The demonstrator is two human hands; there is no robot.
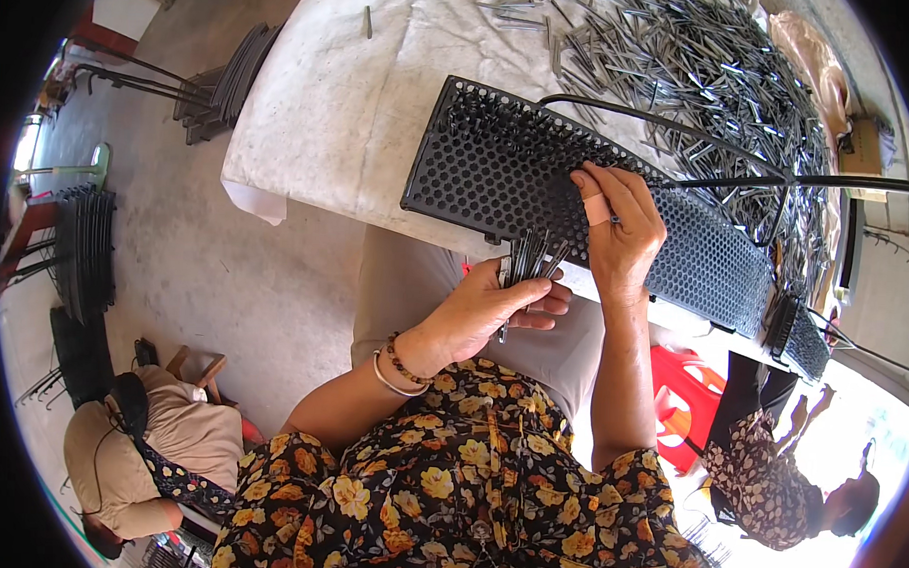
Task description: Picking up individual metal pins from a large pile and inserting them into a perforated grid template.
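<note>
My left hand [472, 313] is closed around a bundle of thin dark metal strips [527, 259], whose ends stick up past the thumb, just off the near edge of a long black perforated panel [483, 180]. The panel lies slanted across the table edge, its rows of round holes facing up. Several short dark pieces [510, 121] stand in the holes along its far side. Above the middle of the panel is my right hand [627, 230], with a bandage round one finger. Its thumb and fingertips are pinched together at the holes; anything between them is too small to make out.
A large heap of loose metal strips [702, 82] covers the far right of the white-covered table [325, 129]. Black rods [858, 184] cross above the heap. Stacked dark panels [85, 251] stand at the left. Two other people [154, 424] and a red plastic stool [675, 407] are nearby.
</note>
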